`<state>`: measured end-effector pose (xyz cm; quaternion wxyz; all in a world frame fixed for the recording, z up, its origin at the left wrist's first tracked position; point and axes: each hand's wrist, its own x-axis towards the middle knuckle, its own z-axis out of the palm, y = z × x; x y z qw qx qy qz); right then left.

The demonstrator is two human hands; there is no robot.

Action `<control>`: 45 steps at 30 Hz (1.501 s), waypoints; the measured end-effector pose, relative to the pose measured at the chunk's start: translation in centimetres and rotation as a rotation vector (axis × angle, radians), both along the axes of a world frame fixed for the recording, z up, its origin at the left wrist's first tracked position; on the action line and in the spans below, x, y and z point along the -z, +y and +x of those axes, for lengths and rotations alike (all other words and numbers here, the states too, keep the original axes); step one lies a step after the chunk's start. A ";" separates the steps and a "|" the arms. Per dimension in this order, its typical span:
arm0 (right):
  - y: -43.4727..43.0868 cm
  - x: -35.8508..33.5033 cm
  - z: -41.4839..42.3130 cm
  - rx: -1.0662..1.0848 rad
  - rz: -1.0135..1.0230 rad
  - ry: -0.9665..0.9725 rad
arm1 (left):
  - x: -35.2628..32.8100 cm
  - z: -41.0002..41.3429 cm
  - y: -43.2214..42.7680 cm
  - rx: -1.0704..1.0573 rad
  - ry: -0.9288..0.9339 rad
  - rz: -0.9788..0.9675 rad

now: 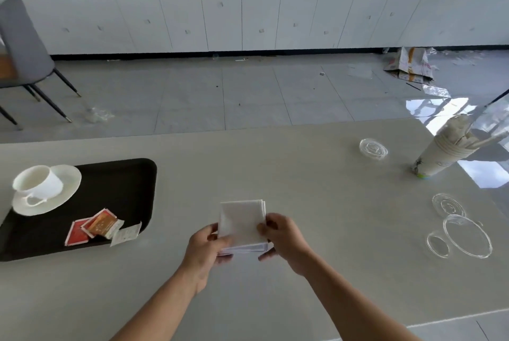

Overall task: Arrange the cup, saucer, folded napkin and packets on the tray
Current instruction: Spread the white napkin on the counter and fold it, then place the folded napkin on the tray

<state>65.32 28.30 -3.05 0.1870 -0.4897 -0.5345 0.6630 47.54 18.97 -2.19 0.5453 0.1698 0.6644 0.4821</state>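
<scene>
Both hands (pixel 242 241) pinch white folded napkin (pixel 241 221), square, layered, above table (pixel 316 175).

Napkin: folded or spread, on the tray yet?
Folded, not on the tray. The napkin is a compact layered square held by left hand and right hand above the table, right of the black tray.

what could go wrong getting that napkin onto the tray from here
The napkin is pinched only at its near corners by the left hand and right hand, so its layers could fan open on the way. The packets lie at the near edge of the tray, one overhanging it; a sweep could knock them off. The cup sits off-centre on its saucer and might tip if bumped.
</scene>
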 end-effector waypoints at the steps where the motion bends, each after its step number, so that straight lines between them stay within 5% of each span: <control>1: -0.1 -0.1 -1.0 0.015 -0.008 0.015 | -0.2 -0.5 -0.4 -0.015 0.010 0.007; 7: -0.6 -1.7 -7.2 -0.046 -0.088 0.161 | -1.4 -5.2 -2.6 -0.219 0.092 0.081; 13: -1.5 -3.0 -14.9 -0.110 0.056 -0.007 | -2.3 -12.3 -4.3 -0.277 0.123 0.111; 29: -5.0 -4.0 -32.9 0.107 0.138 -0.308 | -2.0 -33.0 -3.8 0.008 0.344 -0.009; 45: 0.7 -0.2 -38.5 0.016 0.316 -0.596 | 2.1 -35.4 1.8 0.103 0.743 -0.094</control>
